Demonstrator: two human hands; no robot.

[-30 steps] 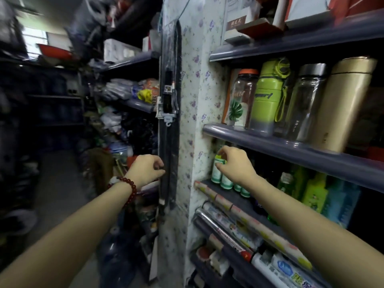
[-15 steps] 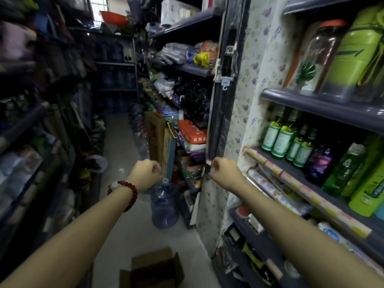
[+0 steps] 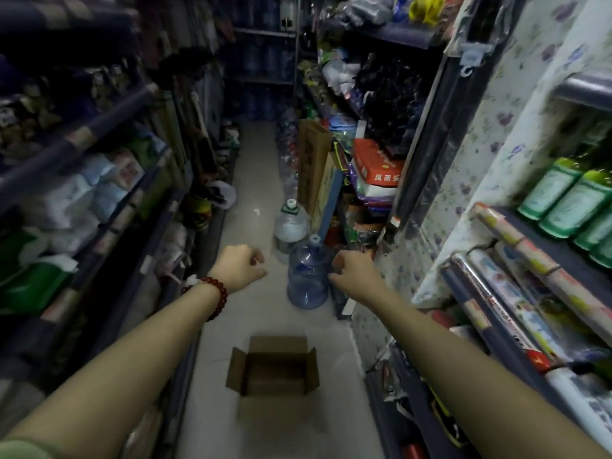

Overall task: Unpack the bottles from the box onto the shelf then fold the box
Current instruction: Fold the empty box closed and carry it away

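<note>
A brown cardboard box (image 3: 273,369) stands on the aisle floor below my arms, its flaps open and its inside looking empty. Several green bottles (image 3: 569,197) stand in a row on the shelf (image 3: 543,256) at the right. My left hand (image 3: 240,266), with a red bead bracelet at the wrist, hangs in the air over the floor, fingers loosely curled, holding nothing. My right hand (image 3: 352,271) hangs likewise, in front of a blue water jug, fingers loosely curled and empty. Both hands are well above the box.
Two large water jugs (image 3: 306,279) stand on the floor beyond the box, by the right-hand shelving. Flat cartons (image 3: 314,167) lean against that shelving. Stocked shelves (image 3: 99,200) line the left side. Rolled wrapping paper (image 3: 530,286) lies below the bottles.
My view swung left and down from the right shelf to the aisle floor. My right hand left the green bottles on the shelf, and the open box came fully into view.
</note>
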